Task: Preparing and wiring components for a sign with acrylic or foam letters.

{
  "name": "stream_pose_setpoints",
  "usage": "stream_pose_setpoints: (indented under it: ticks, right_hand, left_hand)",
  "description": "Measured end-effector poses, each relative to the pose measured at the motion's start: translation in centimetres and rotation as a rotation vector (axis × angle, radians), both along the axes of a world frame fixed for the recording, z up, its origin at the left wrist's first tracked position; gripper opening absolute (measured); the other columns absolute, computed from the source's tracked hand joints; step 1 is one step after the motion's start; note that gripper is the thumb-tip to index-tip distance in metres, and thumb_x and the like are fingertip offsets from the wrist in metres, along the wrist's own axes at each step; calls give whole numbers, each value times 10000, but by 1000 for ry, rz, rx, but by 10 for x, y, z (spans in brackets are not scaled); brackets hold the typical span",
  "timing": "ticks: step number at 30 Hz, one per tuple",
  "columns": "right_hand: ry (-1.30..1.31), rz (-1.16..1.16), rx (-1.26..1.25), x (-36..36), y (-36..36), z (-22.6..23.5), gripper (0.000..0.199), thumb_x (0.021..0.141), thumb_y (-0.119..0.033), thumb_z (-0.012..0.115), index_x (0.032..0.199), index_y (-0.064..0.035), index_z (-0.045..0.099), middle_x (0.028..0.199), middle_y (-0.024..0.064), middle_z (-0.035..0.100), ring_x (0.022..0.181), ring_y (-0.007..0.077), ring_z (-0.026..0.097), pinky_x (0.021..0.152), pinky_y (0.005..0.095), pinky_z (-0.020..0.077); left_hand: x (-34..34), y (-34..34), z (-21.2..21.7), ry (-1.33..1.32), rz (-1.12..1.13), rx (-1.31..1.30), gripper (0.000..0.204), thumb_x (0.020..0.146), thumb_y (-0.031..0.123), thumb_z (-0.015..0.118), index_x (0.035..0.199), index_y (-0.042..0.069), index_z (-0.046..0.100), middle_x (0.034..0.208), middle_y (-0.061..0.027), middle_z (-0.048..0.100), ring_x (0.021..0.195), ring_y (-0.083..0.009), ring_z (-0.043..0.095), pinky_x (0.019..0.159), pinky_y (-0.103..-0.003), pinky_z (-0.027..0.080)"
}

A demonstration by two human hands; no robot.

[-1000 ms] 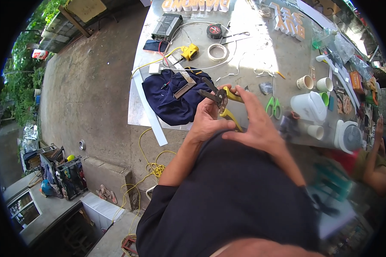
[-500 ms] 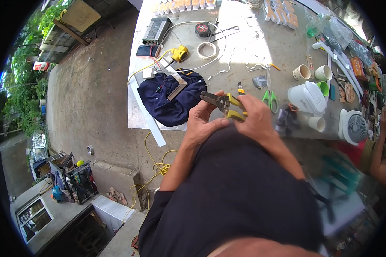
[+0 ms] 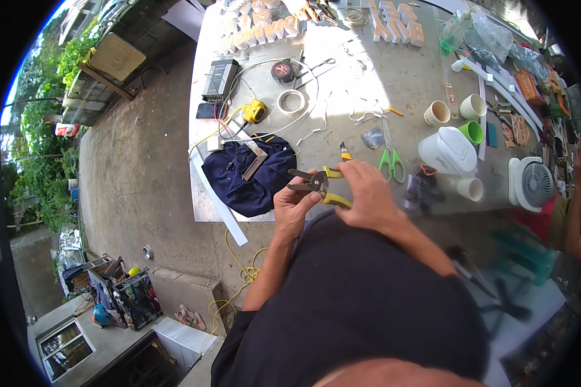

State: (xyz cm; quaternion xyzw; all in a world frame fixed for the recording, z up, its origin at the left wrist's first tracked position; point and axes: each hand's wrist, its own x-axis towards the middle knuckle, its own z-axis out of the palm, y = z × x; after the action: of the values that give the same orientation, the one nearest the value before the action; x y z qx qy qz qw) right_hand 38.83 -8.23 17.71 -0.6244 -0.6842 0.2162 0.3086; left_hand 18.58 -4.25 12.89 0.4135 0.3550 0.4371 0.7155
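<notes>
A wire stripper (image 3: 317, 183) with dark jaws and yellow handles is held in front of my body, its jaws and handles spread apart. My left hand (image 3: 292, 211) is closed on it near the pivot, the jaws pointing left. My right hand (image 3: 370, 198) grips the handle end, with its fingers partly hiding the yellow grips. Just beyond my right hand shows a yellow and black utility knife (image 3: 345, 155), its lower part hidden behind the hand. Green-handled scissors (image 3: 392, 166) lie to the right. Left of the tool, a dark blue cloth (image 3: 255, 184) lies bunched on the table (image 3: 332, 122).
A tape measure (image 3: 282, 70), a tape roll (image 3: 291, 102) and a grey power supply box (image 3: 220, 80) lie farther back. Cups, a white lidded container (image 3: 448, 151) and a fan (image 3: 532, 184) stand at right. Another person's hand (image 3: 298, 9) shows at the far edge, near block letters.
The wire stripper's handles and jaws have spread apart between my hands. My view has shifted, and another person's hand now shows at the table's far edge.
</notes>
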Motion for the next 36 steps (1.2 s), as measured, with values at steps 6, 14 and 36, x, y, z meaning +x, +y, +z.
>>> stream_pose_setpoints:
  ticks: [6,14,36]
  right_hand:
    - [78,2,-37,26,-7,-13,663,629,-193,817,1220,-43,556,1152,177,596,1099,384,583,946,461,471]
    - [82,44,25,63,-10,-42,675,653,-242,810,1238,-26,553,1135,144,591,1088,328,575,966,451,452]
    - [372,330,-174,86,-14,-96,629,715,-257,795,1235,-15,537,1116,177,576,1073,384,564,922,458,469]
  left_hand:
    - [28,-5,4,53,10,-63,464,844,21,796,1280,-30,649,1138,-61,708,1016,-123,647,945,-306,519]
    - [55,-17,-14,83,39,-136,420,841,0,780,1248,-5,678,1194,-74,700,1042,-134,650,941,-318,528]
    - [83,-54,-24,232,156,-150,465,951,90,706,1383,-5,564,1377,-92,619,1200,-135,585,1051,-310,447]
